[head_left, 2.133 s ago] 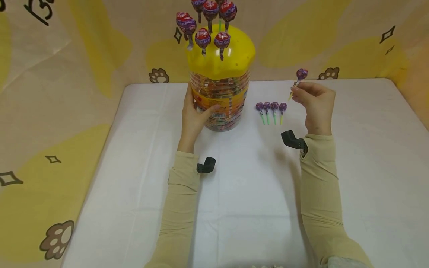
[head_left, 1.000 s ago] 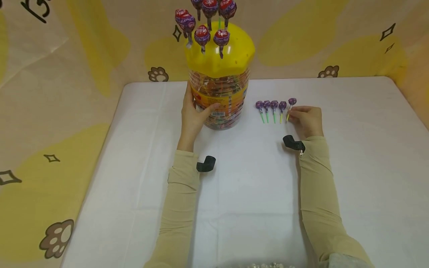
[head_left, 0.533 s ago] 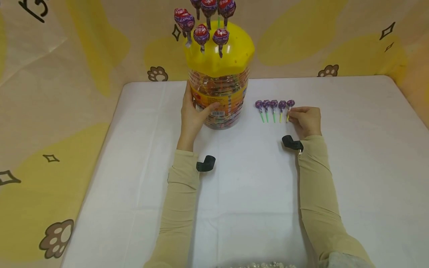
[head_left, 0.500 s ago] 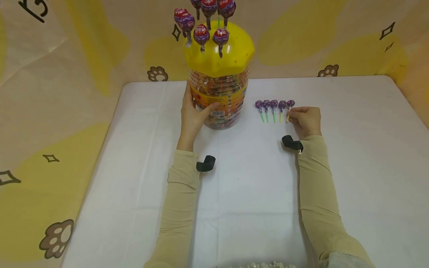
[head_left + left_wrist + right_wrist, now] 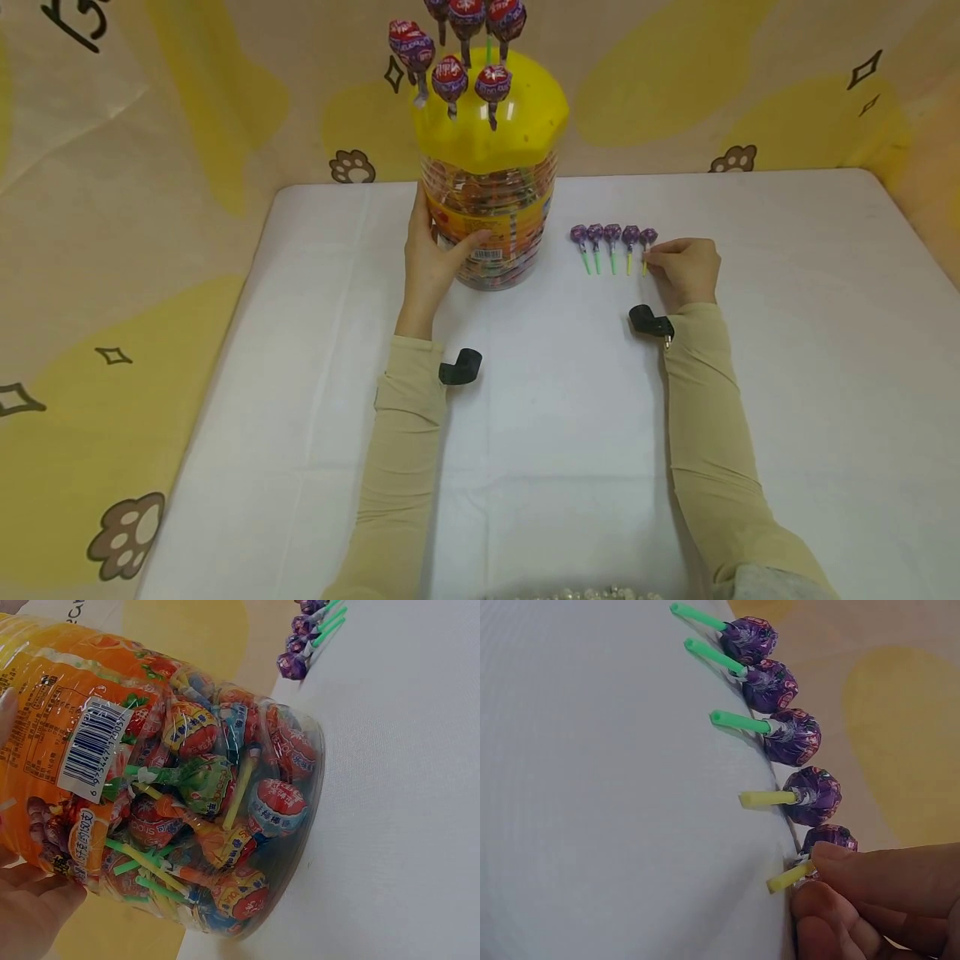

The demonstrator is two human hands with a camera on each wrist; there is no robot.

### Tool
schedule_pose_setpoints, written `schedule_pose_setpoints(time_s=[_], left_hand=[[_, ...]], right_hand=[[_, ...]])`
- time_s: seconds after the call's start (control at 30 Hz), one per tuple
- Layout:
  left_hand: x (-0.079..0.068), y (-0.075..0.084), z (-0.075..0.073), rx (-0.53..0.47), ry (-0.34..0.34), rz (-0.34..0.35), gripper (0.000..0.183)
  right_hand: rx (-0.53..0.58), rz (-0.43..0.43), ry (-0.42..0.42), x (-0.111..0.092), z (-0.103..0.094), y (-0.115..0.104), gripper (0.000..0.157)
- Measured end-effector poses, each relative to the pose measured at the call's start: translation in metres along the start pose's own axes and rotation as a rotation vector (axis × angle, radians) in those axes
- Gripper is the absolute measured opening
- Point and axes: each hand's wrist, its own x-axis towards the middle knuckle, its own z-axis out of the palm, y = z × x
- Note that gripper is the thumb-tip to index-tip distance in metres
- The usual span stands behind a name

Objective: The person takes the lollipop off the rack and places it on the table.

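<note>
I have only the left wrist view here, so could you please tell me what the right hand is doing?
Observer: The right hand is pinching the rightmost lollipop of the row on the table.
Operator: Thank you. I can see only part of that row, so how many lollipops does it hold in all?
Observer: Five, counting the pinched one.
Operator: And could you please tell me what is at the top of the jar, which my frame cuts off?
Observer: Red-and-purple lollipops stand up above its yellow domed lid.
</note>
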Motion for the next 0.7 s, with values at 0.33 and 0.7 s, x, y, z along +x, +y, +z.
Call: schedule_pose_setpoints(time_s=[0.33, 0.7], left_hand=[[0.018, -0.039, 0.005, -0.014, 0.009, 0.027, 0.096], [0.018, -0.044, 0.005, -0.001, 0.022, 0.063, 0.095]], right_hand=[[0.242, -0.062, 0.038, -0.004, -0.007, -0.01, 0.022], [0.626, -0.224, 0.02, -0.028, -0.013, -0.051, 0.007]])
